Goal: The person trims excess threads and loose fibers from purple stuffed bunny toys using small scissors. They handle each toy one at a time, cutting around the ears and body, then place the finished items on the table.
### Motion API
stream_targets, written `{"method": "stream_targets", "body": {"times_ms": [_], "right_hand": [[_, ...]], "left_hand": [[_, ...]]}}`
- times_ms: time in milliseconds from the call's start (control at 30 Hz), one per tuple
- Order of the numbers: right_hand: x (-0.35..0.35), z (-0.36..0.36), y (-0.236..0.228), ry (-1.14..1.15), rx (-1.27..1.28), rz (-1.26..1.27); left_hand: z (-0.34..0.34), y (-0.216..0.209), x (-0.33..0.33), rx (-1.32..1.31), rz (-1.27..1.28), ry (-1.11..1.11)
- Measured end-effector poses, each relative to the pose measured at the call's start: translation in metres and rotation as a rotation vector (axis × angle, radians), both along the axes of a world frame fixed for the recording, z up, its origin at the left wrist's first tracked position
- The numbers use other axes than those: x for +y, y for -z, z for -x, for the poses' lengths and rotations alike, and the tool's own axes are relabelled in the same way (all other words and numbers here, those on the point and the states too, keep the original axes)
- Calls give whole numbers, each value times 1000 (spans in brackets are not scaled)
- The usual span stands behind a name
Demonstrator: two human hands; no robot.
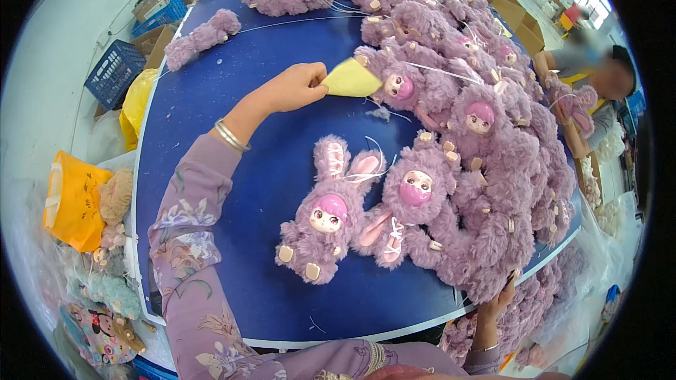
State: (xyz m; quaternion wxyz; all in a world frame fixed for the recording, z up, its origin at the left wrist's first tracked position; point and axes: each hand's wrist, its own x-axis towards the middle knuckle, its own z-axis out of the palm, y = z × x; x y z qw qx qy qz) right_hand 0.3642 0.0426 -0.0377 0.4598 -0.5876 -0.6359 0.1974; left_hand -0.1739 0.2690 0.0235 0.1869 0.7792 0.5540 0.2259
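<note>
Pale wall (49, 98) fills the far left, above an orange bag (76, 200) bearing dark writing. Next comes the white-edged blue bench (190, 119), its surface showing widely around the left forearm. The left hand (299, 88) pinches a pale yellow, angular sheet (352, 79) above the bench. Below lies a fluffy lavender doll (310, 243), face up, pink-fringed, long-eared. Rightward, similar dolls form a pile (524, 148); at its near end, by the bench edge, the right hand (498, 302) touches lavender plush, its grip unclear.
</note>
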Motion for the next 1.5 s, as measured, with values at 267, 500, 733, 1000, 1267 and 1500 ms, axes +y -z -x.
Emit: {"method": "stream_targets", "body": {"times_ms": [267, 500, 733, 1000, 1267, 1500], "right_hand": [[-8, -25, 22, 52, -26, 47], [-14, -29, 30, 142, -39, 60], [-10, -36, 28, 64, -59, 82], [-19, -73, 60, 125, -224, -84], [-45, -130, 95, 211, 326, 159], [-40, -39, 31, 192, -307, 74]], "left_hand": [[61, -26, -94, -386, 343, -248], [214, -47, -212, 140, 832, -686], [269, -25, -121, 415, -85, -713], [305, 44, 27, 508, -388, -1046], [253, 59, 42, 464, -239, -1202], [209, 71, 152, 41, -265, -1233]]}}
